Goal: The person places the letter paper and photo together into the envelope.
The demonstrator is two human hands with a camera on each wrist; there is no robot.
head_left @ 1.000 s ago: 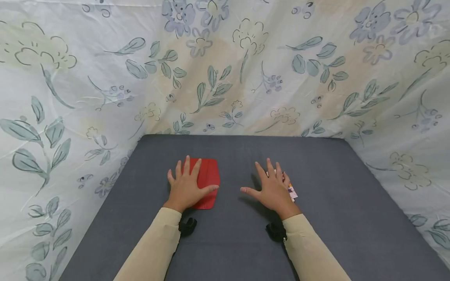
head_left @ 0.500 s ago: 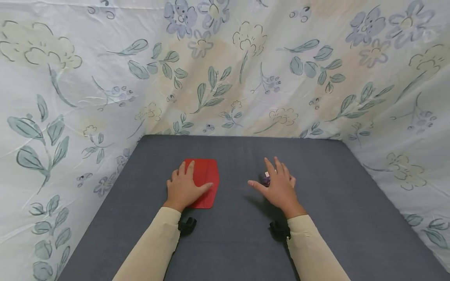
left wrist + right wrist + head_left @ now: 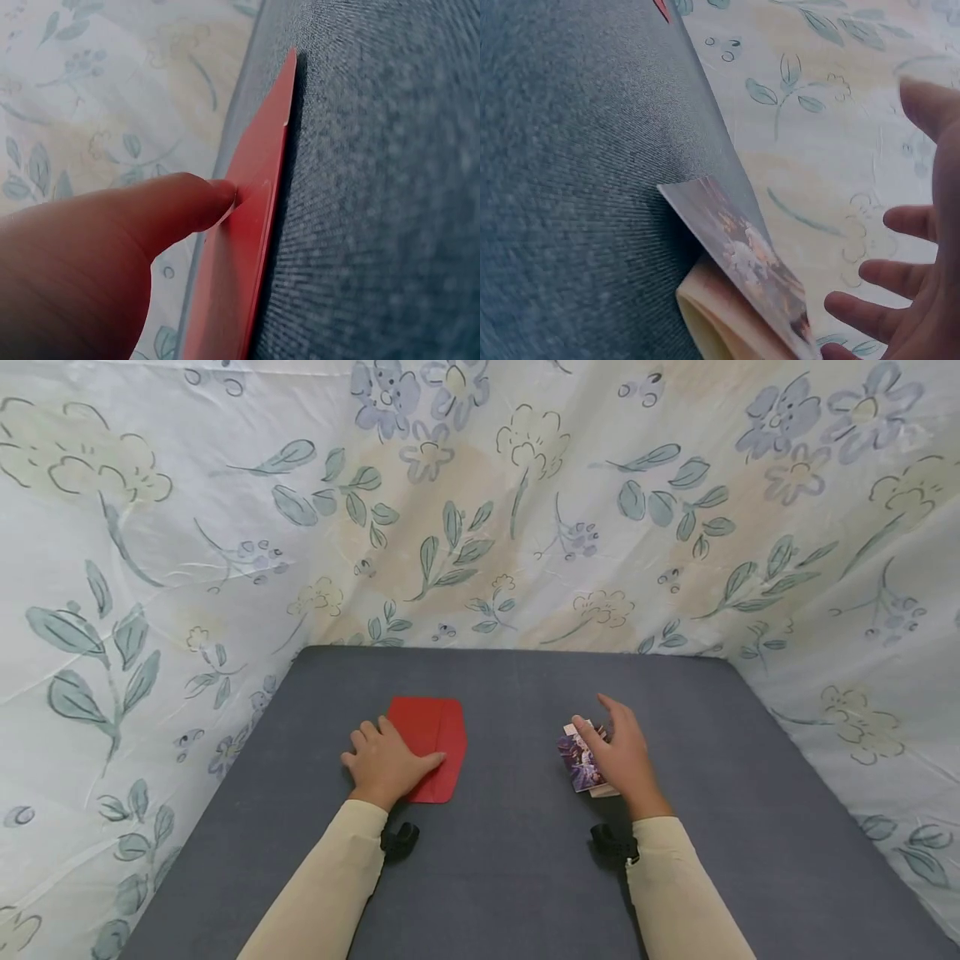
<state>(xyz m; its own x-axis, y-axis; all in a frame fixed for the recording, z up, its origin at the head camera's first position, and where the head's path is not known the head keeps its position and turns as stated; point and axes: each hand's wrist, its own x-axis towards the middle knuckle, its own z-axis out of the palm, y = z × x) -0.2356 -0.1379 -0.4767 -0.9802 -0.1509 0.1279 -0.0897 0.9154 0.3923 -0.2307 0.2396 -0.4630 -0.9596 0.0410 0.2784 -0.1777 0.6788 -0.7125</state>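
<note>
**Printed card point(image 3: 581, 764) lies inward of the right hand point(image 3: 626, 760), partly beneath it**

The right fingers are spread and hold nothing; the right wrist view shows a gap between most of them and the card, though contact near the little finger is hard to judge. From these fingers the card lies to the left and below, partly covered by thumb and palm in the head view. Its long axis runs away from the person, the far end leaning left, roughly along the hand's own slant. Folded cream paper point(image 3: 720, 307) sits under the card, jutting out on the side towards the wrist.

The left hand point(image 3: 386, 767) is well apart from the card, so the right is clearly nearer. Its fingers are loosely splayed, bent down past the left side of a red envelope point(image 3: 426, 731), while its thumb point(image 3: 202, 199) touches the top face; neither view shows a grip. The envelope lies flat on the bench point(image 3: 510, 860), right of those fingers and beneath the thumb, its long axis also pointing away.
</note>
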